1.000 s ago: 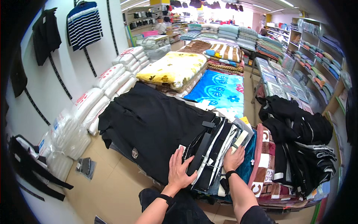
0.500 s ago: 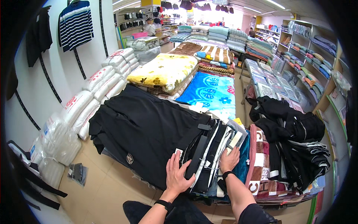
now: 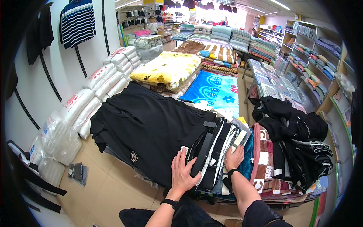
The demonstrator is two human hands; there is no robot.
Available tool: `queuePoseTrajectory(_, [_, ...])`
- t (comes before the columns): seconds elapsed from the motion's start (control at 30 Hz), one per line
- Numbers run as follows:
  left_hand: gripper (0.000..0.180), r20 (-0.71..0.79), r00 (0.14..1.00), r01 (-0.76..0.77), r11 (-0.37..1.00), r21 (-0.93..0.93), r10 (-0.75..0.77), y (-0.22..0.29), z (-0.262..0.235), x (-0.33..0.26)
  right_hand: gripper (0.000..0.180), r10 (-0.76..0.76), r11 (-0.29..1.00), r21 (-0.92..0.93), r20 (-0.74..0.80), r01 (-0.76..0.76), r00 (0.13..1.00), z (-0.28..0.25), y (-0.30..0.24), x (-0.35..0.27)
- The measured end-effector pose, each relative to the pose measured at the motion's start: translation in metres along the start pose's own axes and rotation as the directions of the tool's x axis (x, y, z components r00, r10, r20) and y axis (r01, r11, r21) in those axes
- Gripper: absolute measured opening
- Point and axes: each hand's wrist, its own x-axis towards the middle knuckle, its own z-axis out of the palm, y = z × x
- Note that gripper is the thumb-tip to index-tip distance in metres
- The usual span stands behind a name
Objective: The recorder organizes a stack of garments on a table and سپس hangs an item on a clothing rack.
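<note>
Left hand (image 3: 182,171) lies flat and released, fingers spread, palm down on the near edge of the black garment (image 3: 151,128), its fingertips touching a small white tag (image 3: 184,149). Right hand (image 3: 233,158) is also released, grasping nothing; it rests palm down on the row of folded clothes (image 3: 217,151), fingers pushed in among the upright folds, close to a white-striped black piece. A dark band sits on each wrist.

That black garment is spread wide across the low surface, reaching from the person's left to the row of folds, with a small pale emblem (image 3: 134,156) near its lower edge. The folded clothes stand on edge just to the right of it, black, white-striped and grey, with teal cloth beneath them. Right of the row lies a red patterned blanket (image 3: 262,159), and beyond that a loose heap of dark clothes (image 3: 295,140).

Farther back on the surface sit a blue flowered blanket (image 3: 215,90) and a yellow flowered blanket (image 3: 168,68), side by side, with striped blankets behind them. Along the left wall are stacked white plastic-wrapped bundles (image 3: 98,83), and a striped sweater (image 3: 77,20) hangs above them. Shelves (image 3: 317,64) of folded goods run down the right side.
</note>
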Motion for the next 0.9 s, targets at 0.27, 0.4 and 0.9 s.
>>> queuePoseTrajectory(0.27, [0.057,-0.008,1.000,0.008,0.999,-0.036,-0.008,-0.0022,0.0008,-0.0027,0.065,-0.029,0.999,-0.015,-0.011,0.029,1.000,0.0015,0.0007,-0.0002])
queuePoseTrajectory(0.4, [0.057,-0.013,1.000,0.002,1.000,-0.030,-0.003,-0.0010,0.0010,-0.0022,0.065,-0.010,0.999,-0.036,-0.029,0.009,1.000,0.0025,-0.0005,-0.0009])
queuePoseTrajectory(0.9, [0.057,-0.018,1.000,0.005,1.000,-0.001,-0.005,-0.0003,0.0024,-0.0009,0.067,-0.002,1.000,-0.013,-0.006,0.002,1.000,0.0029,-0.0014,-0.0009])
